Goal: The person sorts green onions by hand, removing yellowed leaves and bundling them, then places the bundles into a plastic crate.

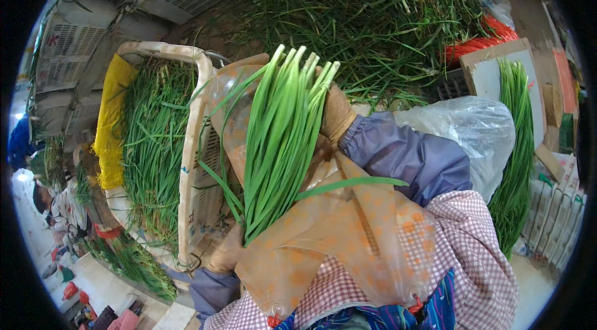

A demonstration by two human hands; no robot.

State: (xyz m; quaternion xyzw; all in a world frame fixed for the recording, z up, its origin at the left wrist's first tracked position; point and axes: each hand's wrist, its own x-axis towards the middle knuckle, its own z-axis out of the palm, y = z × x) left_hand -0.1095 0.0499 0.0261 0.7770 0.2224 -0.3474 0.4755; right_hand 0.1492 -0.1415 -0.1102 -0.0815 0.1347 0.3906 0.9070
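A bundle of Chinese chives [284,143] slants over my lap, pale cut stem ends up and green leaf tips down towards me. My right hand [336,113], in a brown glove, grips it from the right near the stem ends; the fingers are mostly hidden behind the stalks. At the lower left, my left hand [228,248], gloved too, is beside the leaf tips; its fingers are hidden, so its hold is unclear. Beneath the bundle a clear plastic apron with orange dots [336,237] covers my lap. One loose leaf [354,182] sticks out to the right.
Left of me stands a white plastic crate [189,181] full of chives [156,153], a yellow cloth [109,129] over its far side. Loose trimmed leaves [336,17] heap ahead. To the right are a clear plastic bag [471,129], long chives [515,181] and red twine [480,41].
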